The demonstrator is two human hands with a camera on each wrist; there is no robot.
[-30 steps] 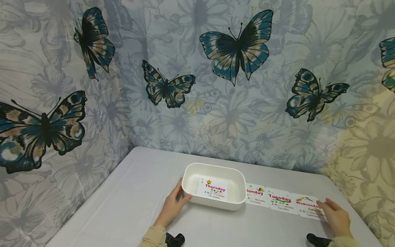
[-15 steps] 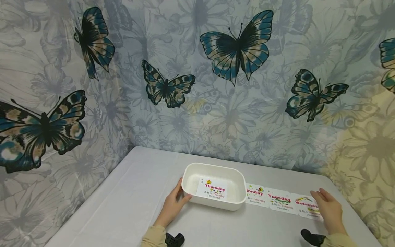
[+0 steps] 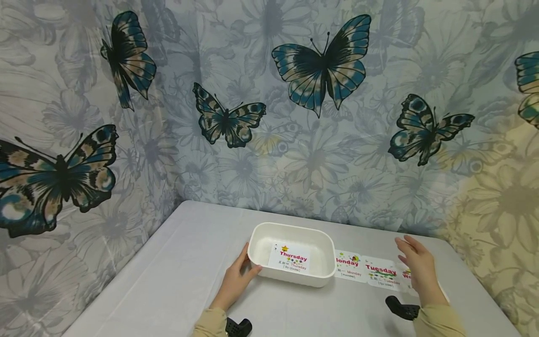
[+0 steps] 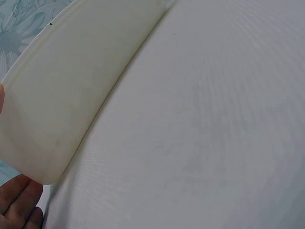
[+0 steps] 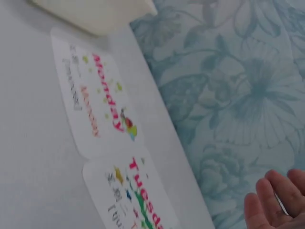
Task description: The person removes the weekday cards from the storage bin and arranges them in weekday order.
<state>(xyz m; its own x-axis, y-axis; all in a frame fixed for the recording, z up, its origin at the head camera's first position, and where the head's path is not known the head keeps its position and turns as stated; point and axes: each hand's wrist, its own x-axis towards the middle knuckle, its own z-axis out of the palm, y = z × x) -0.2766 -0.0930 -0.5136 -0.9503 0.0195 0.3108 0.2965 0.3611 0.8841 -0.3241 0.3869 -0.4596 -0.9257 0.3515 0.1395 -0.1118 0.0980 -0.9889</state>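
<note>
Cards (image 3: 381, 273), white printed rectangles, could get knocked askew if the right hand (image 3: 421, 269), fingers apart, dips, or the left hand (image 3: 234, 282), fingers clamped on the white oblong plastic tub (image 3: 294, 279), shoves.

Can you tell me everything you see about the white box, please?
The white box looks like plastic, a rectangle with rounded corners, a thin rim and an open top. It sits upright on the white table. A Thursday card lies inside, printed side up. The left hand grips its left end, and the Monday card lies beside its right end.
</note>
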